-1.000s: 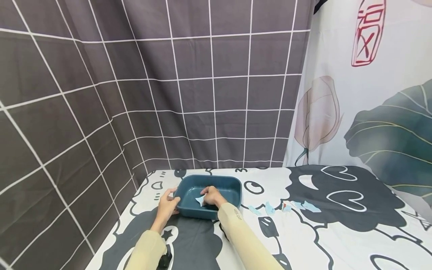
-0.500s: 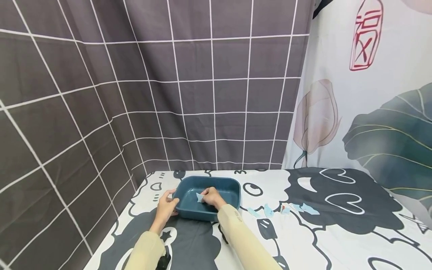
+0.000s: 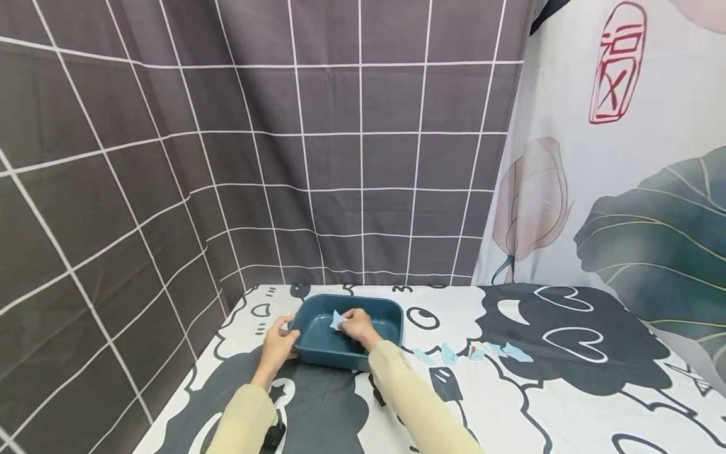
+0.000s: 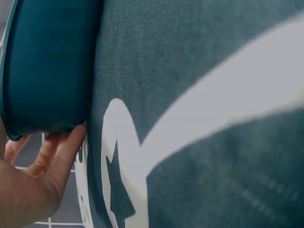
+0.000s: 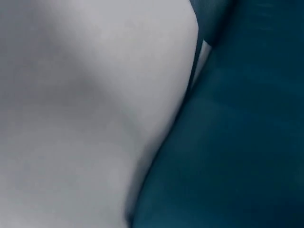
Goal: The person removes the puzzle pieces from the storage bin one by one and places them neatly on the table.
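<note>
A dark teal plastic basin stands on the patterned cloth in the head view. My left hand grips its left end, thumb near the rim and fingers against the outer wall; in the left wrist view the fingers bend beneath the basin's corner. Over the inside of the basin, my right hand pinches a small light blue scrap, seemingly torn paper. The thumb and finger cover part of this scrap. In the right wrist view only the basin wall and a pale blurred surface show, no hand.
Several light blue scraps lie in a row on the cloth right of the basin, one with a reddish mark. A dark checked curtain hangs behind and to the left. A floral curtain hangs at the right.
My right hand has moved up slightly within the basin, and the pinched scrap has turned so its tip points upward. The left hand keeps its hold on the basin.
</note>
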{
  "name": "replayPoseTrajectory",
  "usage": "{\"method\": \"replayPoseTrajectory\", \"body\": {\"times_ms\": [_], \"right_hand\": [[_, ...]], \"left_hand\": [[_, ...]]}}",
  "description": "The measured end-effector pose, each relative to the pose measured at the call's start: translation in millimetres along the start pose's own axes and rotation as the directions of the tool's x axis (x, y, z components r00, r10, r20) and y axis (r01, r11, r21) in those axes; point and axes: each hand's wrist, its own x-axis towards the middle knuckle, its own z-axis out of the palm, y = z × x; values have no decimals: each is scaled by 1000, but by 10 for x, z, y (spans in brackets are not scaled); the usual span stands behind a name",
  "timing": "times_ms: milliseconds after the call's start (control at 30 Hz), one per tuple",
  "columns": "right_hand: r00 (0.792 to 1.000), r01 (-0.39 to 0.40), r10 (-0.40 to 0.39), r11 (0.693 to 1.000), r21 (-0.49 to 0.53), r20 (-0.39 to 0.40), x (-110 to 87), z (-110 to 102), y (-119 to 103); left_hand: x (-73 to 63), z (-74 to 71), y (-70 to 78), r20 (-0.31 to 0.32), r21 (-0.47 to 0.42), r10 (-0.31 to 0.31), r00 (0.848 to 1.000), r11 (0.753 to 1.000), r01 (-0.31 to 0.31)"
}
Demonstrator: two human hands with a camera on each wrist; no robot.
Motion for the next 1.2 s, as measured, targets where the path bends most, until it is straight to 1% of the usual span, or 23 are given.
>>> {"method": "replayPoseTrajectory", "body": {"times_ms": [133,233,333,433,567,667,733,833,900,1033,1133,1200], "right_hand": [[1000,3,-2,999,37,-28,-19,-80,-6],[999,24,-22,993,112,-25,-36,-137,2],[999,27,-22,979,200,-23,-61,-200,-2],[999,32,-26,971,237,-29,-96,-278,-22],[998,61,-57,972,226,-23,-152,-399,-61],[998,60,-58,972,229,-18,-187,-495,-86],[998,56,-52,968,246,-24,-199,-562,-101],[997,68,-58,953,296,-43,-213,-675,-126],[996,82,-67,948,307,-61,-227,-764,-123],[994,81,-56,951,298,-94,-266,-975,-54],[991,101,-73,956,277,-108,-292,-1149,53],[989,126,-102,959,255,-105,-306,-1273,150]], "left_hand": [[-11,27,6,0,0,-3,1000,1000,3],[-13,44,0,-1,-1,-5,1000,1000,5],[-11,50,-16,7,-1,-3,1000,1000,3],[-11,46,-23,13,1,-5,1000,1000,5],[-12,39,-10,7,17,2,1000,1000,-2],[-15,37,15,15,23,12,1000,1000,-12],[-14,32,24,22,25,12,1000,1000,-12],[-10,17,26,18,30,7,1000,1000,-8],[-1,6,19,15,31,2,1000,1000,-3],[2,-10,11,20,34,1,1000,999,-1],[-12,-16,11,25,42,2,1000,999,-3],[-23,-12,15,28,44,3,1000,999,-4]]}}
